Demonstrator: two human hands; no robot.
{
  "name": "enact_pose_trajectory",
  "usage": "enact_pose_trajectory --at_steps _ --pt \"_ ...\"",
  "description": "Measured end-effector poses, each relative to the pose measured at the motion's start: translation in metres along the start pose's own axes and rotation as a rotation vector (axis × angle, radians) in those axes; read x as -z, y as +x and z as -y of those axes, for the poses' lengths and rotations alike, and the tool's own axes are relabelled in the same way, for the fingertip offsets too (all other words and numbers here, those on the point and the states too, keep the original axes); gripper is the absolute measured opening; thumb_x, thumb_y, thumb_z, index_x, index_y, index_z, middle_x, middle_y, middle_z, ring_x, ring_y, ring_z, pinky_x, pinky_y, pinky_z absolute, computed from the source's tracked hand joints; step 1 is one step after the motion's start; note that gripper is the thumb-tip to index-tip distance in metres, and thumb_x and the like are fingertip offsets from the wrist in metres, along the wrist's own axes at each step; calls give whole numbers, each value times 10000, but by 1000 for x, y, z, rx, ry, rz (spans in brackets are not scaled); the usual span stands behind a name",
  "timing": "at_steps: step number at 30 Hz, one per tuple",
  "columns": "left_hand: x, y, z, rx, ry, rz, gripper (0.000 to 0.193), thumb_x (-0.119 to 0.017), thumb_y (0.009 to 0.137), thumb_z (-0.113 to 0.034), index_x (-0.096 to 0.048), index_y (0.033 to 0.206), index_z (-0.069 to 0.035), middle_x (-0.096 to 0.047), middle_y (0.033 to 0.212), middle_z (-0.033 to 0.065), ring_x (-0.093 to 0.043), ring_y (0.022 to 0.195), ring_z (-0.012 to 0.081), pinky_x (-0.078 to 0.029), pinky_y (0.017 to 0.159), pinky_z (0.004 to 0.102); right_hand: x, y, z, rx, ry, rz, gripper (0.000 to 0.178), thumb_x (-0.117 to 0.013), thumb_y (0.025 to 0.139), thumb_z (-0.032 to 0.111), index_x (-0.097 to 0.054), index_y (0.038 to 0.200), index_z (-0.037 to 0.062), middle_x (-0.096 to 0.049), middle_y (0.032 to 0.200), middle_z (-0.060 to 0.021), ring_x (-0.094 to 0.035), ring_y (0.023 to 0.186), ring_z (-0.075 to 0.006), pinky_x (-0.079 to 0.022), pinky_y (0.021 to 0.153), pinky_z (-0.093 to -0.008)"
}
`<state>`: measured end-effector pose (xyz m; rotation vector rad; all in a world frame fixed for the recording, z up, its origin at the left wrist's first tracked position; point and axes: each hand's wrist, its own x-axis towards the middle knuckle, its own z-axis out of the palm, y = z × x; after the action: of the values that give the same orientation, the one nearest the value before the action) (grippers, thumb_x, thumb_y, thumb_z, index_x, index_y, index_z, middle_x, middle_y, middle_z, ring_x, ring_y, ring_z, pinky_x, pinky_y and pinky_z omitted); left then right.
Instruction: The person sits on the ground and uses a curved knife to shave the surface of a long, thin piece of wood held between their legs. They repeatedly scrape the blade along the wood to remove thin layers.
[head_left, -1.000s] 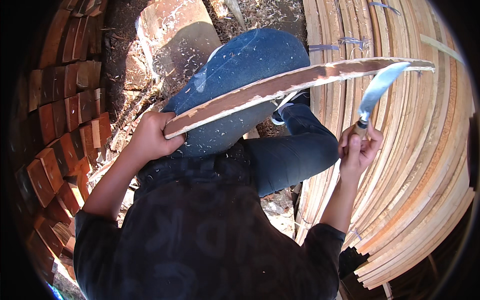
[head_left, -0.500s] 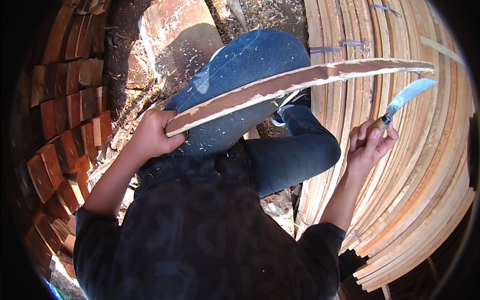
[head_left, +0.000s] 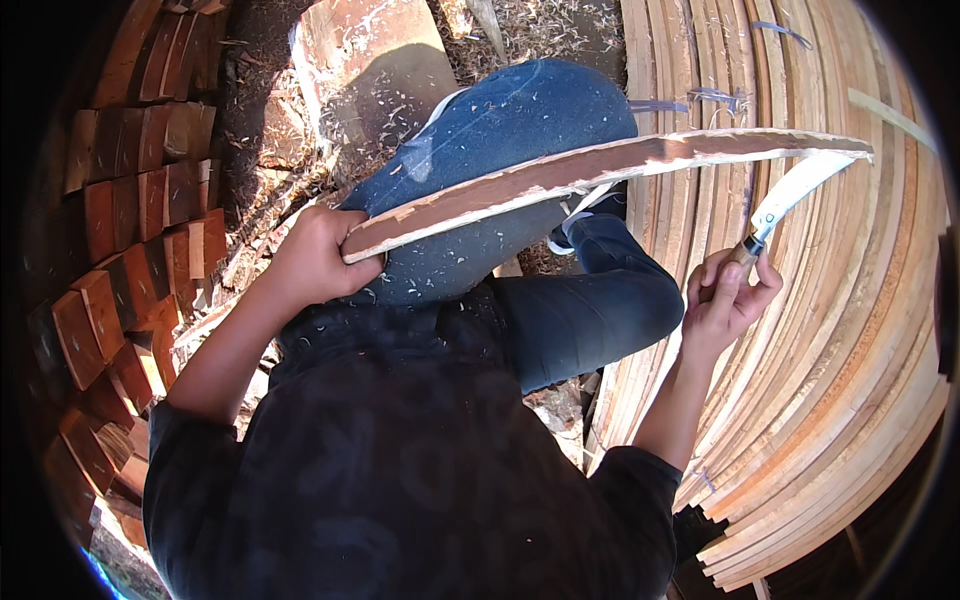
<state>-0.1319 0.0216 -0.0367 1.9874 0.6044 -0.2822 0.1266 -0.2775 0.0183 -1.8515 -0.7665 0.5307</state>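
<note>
My left hand (head_left: 325, 255) has its fingers pinching the near end of the wood strip (head_left: 540, 180); the tips are hidden. Strip runs slantwise over my jeans (head_left: 540, 100), far end out above the pile of pale slats (head_left: 800, 340). Purple ties (head_left: 715, 97) cross the slats; can't tell if they bind them. Strip: long, slim, brown face, pale ragged edges; lens bends things, so true curve unclear. My right hand (head_left: 730, 300) has its fingers wrapped round the handle of a knife (head_left: 800, 192), butt end hidden, blade washed out by glare. Blade tip sits at the strip's far end, contact unclear. Brown blocks (head_left: 125, 215) on my left fade into the dark rim.
</note>
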Motion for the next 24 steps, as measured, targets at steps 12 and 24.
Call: enact_pose_trajectory --at_steps 12,24 --pt "-5 -5 6 -77 -8 10 222 -662 614 -185 -577 661 15 -549 562 186 -586 542 350 -473 551 392 -5 -9 -1 59 -34 -14 398 -558 913 30 -340 1245 55 -522 721 -53 -466 535 -77 -406 497 -206" --pt "0 4 2 -43 -35 -3 220 -667 617 -174 -576 658 22 -544 548 180 -573 507 326 -454 519 370 -27 -15 -18 33 188 26 296 -530 932 41 -390 1191 68 -575 800 -100 -489 566 -92 -381 447 -210"
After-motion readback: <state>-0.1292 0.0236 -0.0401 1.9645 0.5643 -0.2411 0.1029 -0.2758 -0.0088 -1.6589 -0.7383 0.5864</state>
